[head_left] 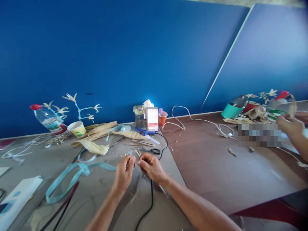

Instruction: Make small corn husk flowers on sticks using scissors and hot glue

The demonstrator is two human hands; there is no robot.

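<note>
Close together over the grey table, my left hand (124, 170) and my right hand (151, 166) are both closed in a pinch, thumbs facing each other. Whatever my left fingers grip is too small to name; a scrap of light blue shows near them. Pale thin bits show by my right fingertips, but I cannot tell whether they are held. Just beyond the hands are scissors (156, 151) with black handles and a blue glue gun (141, 131). A light blue ribbon (72, 170) loops across the table left of my left hand.
Dried corn husks (95, 147), a tilted plastic bottle (51, 122), a paper cup (77, 129) and husk flowers (79, 110) stand at the left. A black cable (152, 195) runs beneath my right hand. Another person's hands (290, 123) hold a husk piece at the right.
</note>
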